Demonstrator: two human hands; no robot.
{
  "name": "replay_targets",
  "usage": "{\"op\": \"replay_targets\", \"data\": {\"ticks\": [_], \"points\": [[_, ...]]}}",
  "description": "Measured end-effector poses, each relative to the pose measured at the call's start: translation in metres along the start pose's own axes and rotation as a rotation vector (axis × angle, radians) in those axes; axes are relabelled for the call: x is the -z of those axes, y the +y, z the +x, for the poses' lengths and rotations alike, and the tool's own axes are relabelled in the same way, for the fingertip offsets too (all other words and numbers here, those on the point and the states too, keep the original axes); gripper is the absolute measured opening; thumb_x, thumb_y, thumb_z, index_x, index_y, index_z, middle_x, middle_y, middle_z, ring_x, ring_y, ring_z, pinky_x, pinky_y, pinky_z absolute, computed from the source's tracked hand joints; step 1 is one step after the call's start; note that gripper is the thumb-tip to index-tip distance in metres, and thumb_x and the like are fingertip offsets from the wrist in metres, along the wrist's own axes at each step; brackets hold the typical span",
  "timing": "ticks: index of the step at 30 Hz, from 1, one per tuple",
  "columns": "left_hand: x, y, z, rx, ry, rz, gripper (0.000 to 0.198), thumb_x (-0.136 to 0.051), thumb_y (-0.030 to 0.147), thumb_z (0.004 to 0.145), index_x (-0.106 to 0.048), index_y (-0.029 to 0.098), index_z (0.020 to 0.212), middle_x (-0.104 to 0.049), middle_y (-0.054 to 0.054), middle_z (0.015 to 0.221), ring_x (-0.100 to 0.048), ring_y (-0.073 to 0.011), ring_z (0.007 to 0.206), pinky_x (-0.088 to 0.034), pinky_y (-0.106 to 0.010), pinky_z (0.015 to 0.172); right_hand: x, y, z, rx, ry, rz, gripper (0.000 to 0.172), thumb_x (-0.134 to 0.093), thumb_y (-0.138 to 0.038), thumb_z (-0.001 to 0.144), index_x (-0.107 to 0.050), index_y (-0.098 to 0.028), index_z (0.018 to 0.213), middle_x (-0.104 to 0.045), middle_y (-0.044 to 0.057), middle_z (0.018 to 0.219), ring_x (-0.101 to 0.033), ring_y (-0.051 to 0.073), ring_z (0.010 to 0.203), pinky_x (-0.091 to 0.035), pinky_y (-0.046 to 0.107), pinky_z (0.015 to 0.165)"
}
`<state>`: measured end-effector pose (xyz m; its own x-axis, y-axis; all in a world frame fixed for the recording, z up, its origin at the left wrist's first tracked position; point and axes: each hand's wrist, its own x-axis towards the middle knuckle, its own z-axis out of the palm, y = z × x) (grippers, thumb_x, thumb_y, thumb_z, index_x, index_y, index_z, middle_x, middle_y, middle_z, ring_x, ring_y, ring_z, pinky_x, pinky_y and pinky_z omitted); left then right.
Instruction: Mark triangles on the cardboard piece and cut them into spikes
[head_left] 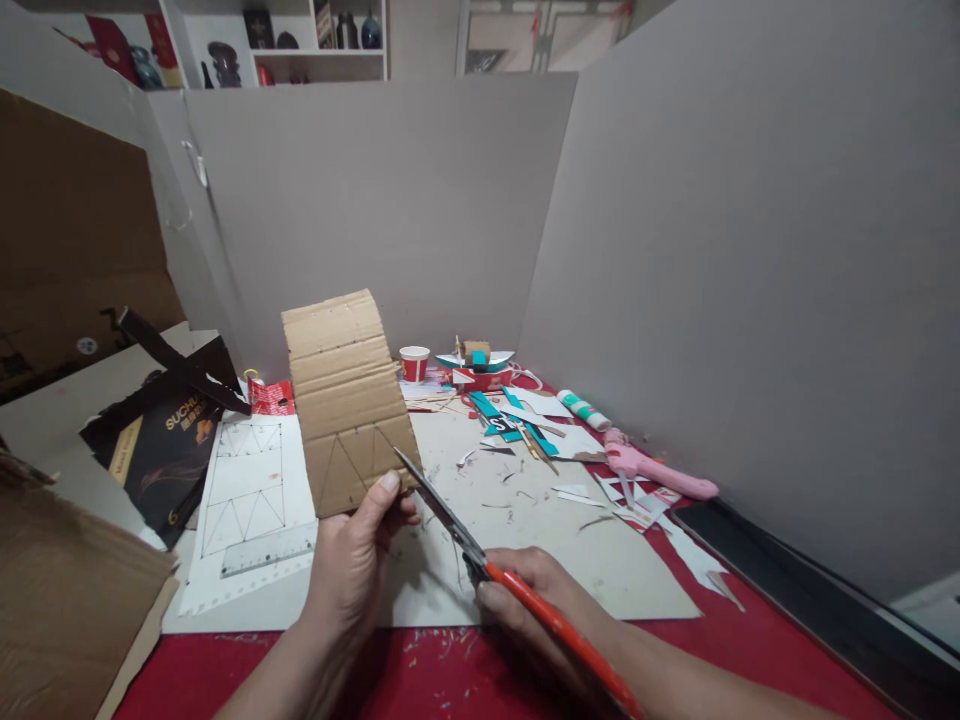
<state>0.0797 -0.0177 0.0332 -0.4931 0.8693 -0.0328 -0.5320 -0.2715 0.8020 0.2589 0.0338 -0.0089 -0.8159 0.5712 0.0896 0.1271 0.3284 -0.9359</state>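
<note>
My left hand (360, 540) grips the lower edge of a curved piece of corrugated cardboard (345, 380), thumb on its front. Pencilled zigzag lines run across the lower part of the cardboard, and crease lines cross it higher up. In my right hand (525, 590) is a pair of scissors with red handles (555, 630). The blades point up and left, their tip lying over the lower right part of the cardboard near my left thumb. Whether the blades touch the cardboard, I cannot tell.
A white board (525, 560) covers part of the red tablecloth (435, 670). Left lie a paper with drawn triangles (247, 460), a ruler (270, 550) and a torn black box (180, 430). Rightward are paper scraps (555, 410), a glue bottle (583, 410) and a pink glue gun (660, 470). Behind stands a paper cup (414, 365).
</note>
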Motion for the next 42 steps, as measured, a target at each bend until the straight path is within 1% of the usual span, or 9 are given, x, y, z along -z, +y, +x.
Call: {"op": "replay_targets", "data": {"ticks": [3, 8, 15, 18, 21, 24, 28, 32, 42], "points": [[0.001, -0.001, 0.000, -0.008, -0.019, 0.015, 0.022, -0.084, 0.029, 0.064, -0.073, 0.012, 0.075, -0.069, 0.000, 0.066, -0.062, -0.0108, 0.059, -0.053, -0.022, 0.058, 0.000, 0.001, 0.001, 0.004, -0.004, -0.017, 0.057, -0.043, -0.074, 0.084, -0.038, -0.019, 0.067, -0.028, -0.006, 0.061, -0.025, 0.009, 0.055, -0.023, 0.023, 0.048], [0.004, -0.004, 0.000, 0.024, -0.031, 0.083, 0.023, -0.080, 0.034, 0.069, -0.074, 0.012, 0.067, -0.069, -0.002, 0.061, -0.062, -0.0115, 0.059, -0.053, -0.022, 0.062, 0.002, -0.008, 0.003, 0.058, -0.021, -0.110, 0.056, -0.030, -0.070, 0.090, -0.040, -0.019, 0.070, -0.035, -0.003, 0.064, -0.030, 0.011, 0.058, -0.029, 0.024, 0.052], [0.005, -0.009, -0.004, 0.023, -0.016, 0.141, 0.026, -0.078, 0.037, 0.071, -0.075, 0.012, 0.069, -0.070, -0.004, 0.064, -0.062, -0.0127, 0.061, -0.052, -0.024, 0.066, 0.003, -0.010, 0.002, 0.079, -0.022, -0.079, 0.058, -0.029, -0.074, 0.089, -0.036, -0.020, 0.068, -0.033, -0.003, 0.063, -0.029, 0.011, 0.057, -0.028, 0.025, 0.051], [0.005, -0.007, -0.004, 0.022, -0.037, 0.142, 0.021, -0.078, 0.034, 0.072, -0.075, 0.013, 0.074, -0.072, -0.004, 0.068, -0.063, -0.0133, 0.062, -0.054, -0.026, 0.068, 0.002, -0.007, 0.000, 0.066, -0.016, -0.010, 0.056, -0.033, -0.072, 0.089, -0.036, -0.020, 0.067, -0.030, -0.004, 0.061, -0.026, 0.010, 0.055, -0.025, 0.024, 0.048], [0.006, 0.008, -0.001, 0.031, -0.089, 0.062, 0.018, -0.079, 0.029, 0.070, -0.074, 0.015, 0.079, -0.075, -0.004, 0.080, -0.067, -0.0165, 0.070, -0.056, -0.030, 0.070, 0.002, -0.009, -0.001, 0.039, -0.017, 0.045, 0.055, -0.034, -0.072, 0.089, -0.037, -0.020, 0.070, -0.029, -0.006, 0.059, -0.025, 0.009, 0.053, -0.023, 0.023, 0.046], [0.010, 0.032, 0.006, -0.054, -0.102, -0.043, 0.030, -0.076, 0.033, 0.071, -0.073, 0.019, 0.098, -0.076, -0.005, 0.096, -0.069, -0.0228, 0.089, -0.058, -0.031, 0.072, 0.003, -0.013, -0.001, 0.024, 0.001, 0.020, 0.054, -0.033, -0.069, 0.091, -0.036, -0.020, 0.069, -0.031, -0.005, 0.059, -0.026, 0.009, 0.052, -0.024, 0.023, 0.046], [0.014, 0.051, 0.015, -0.056, -0.102, 0.102, 0.047, -0.077, 0.027, 0.072, -0.067, 0.019, 0.116, -0.077, -0.005, 0.099, -0.072, -0.0204, 0.085, -0.056, -0.024, 0.069, 0.003, -0.010, -0.001, 0.046, -0.029, -0.049, 0.054, -0.035, -0.068, 0.091, -0.034, -0.020, 0.066, -0.028, -0.005, 0.061, -0.025, 0.009, 0.055, -0.024, 0.023, 0.047], [0.015, 0.049, 0.016, -0.040, -0.171, 0.203, 0.059, -0.079, 0.019, 0.070, -0.061, 0.017, 0.126, -0.077, -0.007, 0.098, -0.072, -0.0190, 0.088, -0.055, -0.022, 0.074, 0.002, -0.002, -0.001, 0.074, -0.028, -0.069, 0.052, -0.037, -0.065, 0.092, -0.035, -0.019, 0.067, -0.028, -0.005, 0.062, -0.025, 0.009, 0.056, -0.024, 0.023, 0.048], [0.014, 0.044, 0.016, -0.077, -0.203, 0.161, 0.059, -0.078, 0.018, 0.072, -0.060, 0.018, 0.128, -0.076, -0.007, 0.103, -0.070, -0.0202, 0.095, -0.054, -0.026, 0.083, -0.003, 0.000, -0.001, 0.089, 0.007, -0.062, 0.053, -0.034, -0.066, 0.092, -0.034, -0.020, 0.065, -0.028, -0.005, 0.061, -0.024, 0.009, 0.055, -0.023, 0.023, 0.047]]}}
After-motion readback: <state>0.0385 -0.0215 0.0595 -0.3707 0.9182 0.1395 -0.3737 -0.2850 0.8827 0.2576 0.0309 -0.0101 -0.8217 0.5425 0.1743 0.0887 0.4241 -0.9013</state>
